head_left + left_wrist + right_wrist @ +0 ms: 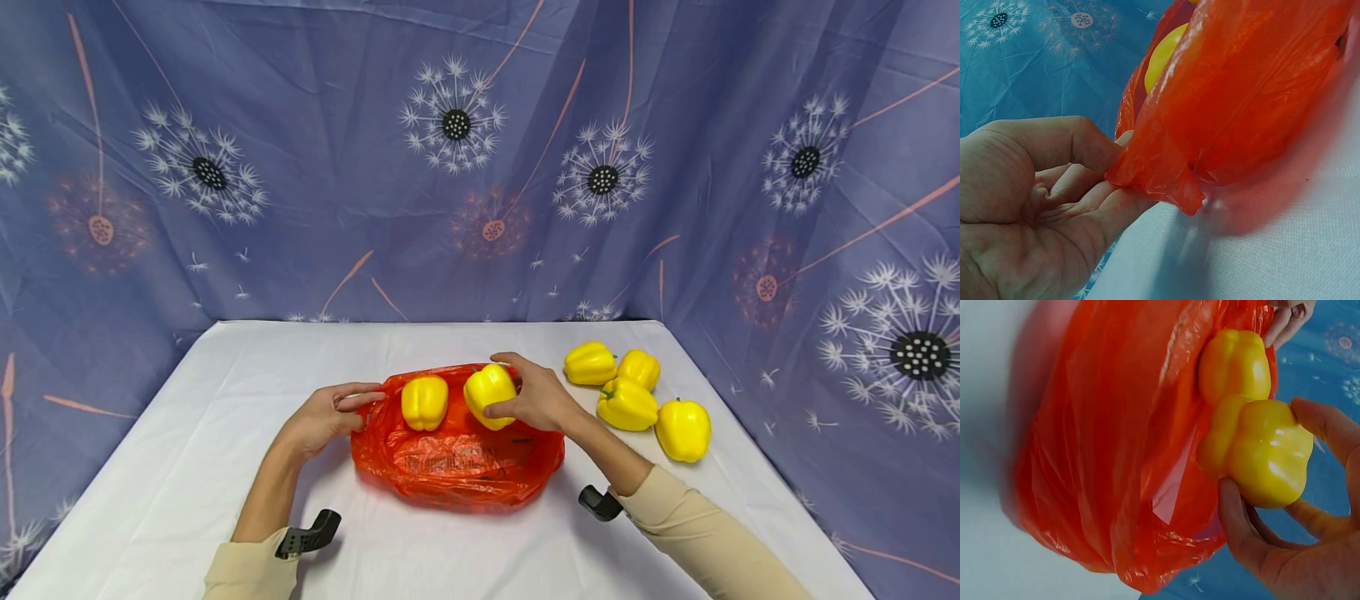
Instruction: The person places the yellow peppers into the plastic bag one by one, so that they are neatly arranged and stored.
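A red plastic bag (465, 483) lies with its mouth spread on the white table. Inside it, toward the left, sits one yellow bell pepper (424, 402). My left hand (322, 418) pinches the bag's left edge between thumb and fingers, as the left wrist view shows. My right hand (538, 393) grips a second yellow bell pepper (1266, 450) over the right part of the bag's opening. In the right wrist view the thumb and fingers are spread around that pepper, which overlaps the first one there.
Several yellow bell peppers (628, 404) lie grouped on the table to the right of the bag, behind the right forearm. A purple-blue dandelion-print curtain (337, 167) hangs around the white-covered table (187, 433). Each wrist carries a black camera mount (309, 534).
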A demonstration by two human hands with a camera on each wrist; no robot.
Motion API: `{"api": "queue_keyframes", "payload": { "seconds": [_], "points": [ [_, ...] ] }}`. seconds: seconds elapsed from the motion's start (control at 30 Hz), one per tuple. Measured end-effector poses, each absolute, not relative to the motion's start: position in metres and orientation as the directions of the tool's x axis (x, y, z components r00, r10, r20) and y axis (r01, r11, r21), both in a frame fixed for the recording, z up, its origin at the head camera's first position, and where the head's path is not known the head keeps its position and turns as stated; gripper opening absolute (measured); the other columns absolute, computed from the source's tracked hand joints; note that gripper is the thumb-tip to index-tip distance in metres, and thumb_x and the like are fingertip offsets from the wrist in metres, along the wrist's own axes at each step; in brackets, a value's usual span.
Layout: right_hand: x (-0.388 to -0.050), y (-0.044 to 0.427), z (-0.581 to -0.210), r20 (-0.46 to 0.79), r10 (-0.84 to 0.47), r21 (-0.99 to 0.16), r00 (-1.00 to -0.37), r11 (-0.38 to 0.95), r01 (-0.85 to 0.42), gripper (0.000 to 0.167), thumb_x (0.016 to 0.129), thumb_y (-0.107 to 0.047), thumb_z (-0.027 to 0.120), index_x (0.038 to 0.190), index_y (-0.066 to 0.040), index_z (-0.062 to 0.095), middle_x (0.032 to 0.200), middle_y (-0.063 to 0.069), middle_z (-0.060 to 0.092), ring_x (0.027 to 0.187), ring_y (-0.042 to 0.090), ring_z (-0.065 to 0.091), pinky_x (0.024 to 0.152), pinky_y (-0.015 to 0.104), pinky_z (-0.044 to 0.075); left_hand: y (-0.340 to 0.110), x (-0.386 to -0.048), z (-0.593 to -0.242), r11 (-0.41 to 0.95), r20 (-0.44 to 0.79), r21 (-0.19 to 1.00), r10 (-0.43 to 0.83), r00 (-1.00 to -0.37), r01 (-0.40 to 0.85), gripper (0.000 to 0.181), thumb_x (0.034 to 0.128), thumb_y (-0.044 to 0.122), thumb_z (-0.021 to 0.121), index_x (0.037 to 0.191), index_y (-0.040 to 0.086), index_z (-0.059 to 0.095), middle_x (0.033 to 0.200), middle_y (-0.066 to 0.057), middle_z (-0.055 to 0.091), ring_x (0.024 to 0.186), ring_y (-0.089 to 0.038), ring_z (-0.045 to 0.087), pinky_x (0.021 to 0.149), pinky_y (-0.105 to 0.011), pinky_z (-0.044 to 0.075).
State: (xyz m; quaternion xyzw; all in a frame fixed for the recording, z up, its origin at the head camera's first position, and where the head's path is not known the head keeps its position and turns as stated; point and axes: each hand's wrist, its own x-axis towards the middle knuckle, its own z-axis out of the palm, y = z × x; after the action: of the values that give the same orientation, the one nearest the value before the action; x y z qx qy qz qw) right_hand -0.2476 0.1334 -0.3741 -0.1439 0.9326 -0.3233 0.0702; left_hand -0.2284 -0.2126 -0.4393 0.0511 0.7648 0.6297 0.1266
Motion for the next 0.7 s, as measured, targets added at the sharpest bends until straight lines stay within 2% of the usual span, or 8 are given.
{"api": "queue_keyframes", "payload": {
  "seconds": [0.3, 0.5, 0.7],
  "points": [
    [-0.245, 0.127, -0.384, -0.002, -0.318, -0.623, -0.948, 0.742, -0.247, 0.075, 0.076, -0.033, 0.087, 0.143, -0.027, 0.055, 0.127, 0.007, 0.068, 0.11, 0.027, 0.063, 0.089, 0.043, 0.055, -0.212, -0.229, -0.439, 0.204, -0.133, 0.975, 0.237, -0.962, -0.084, 0.068, 0.0802, -0.01, 0.056, 0.147, -0.002, 0.049, 0.144, -0.02, 0.058, 0.109, -0.015, 0.058, 0.065, -0.026, 0.048],
    [-0.245, 0.123, -0.391, 0.011, -0.32, -0.605, -0.947, 0.752, -0.261, 0.074, 0.076, -0.034, 0.087, 0.143, -0.024, 0.057, 0.131, 0.009, 0.068, 0.114, 0.03, 0.063, 0.092, 0.046, 0.054, -0.212, -0.229, -0.438, 0.2, -0.131, 0.976, 0.241, -0.962, -0.083, 0.068, 0.0795, -0.01, 0.056, 0.147, -0.003, 0.049, 0.143, -0.021, 0.058, 0.105, -0.012, 0.059, 0.065, -0.026, 0.047],
    [-0.249, 0.118, -0.4, 0.05, -0.301, -0.576, -0.952, 0.77, -0.274, 0.072, 0.076, -0.037, 0.086, 0.142, -0.023, 0.058, 0.127, 0.009, 0.069, 0.112, 0.032, 0.061, 0.091, 0.047, 0.051, -0.212, -0.228, -0.439, 0.207, -0.132, 0.975, 0.236, -0.963, -0.082, 0.068, 0.0792, -0.01, 0.056, 0.146, -0.003, 0.05, 0.142, -0.02, 0.059, 0.103, -0.011, 0.058, 0.064, -0.027, 0.046]
  ]
}}
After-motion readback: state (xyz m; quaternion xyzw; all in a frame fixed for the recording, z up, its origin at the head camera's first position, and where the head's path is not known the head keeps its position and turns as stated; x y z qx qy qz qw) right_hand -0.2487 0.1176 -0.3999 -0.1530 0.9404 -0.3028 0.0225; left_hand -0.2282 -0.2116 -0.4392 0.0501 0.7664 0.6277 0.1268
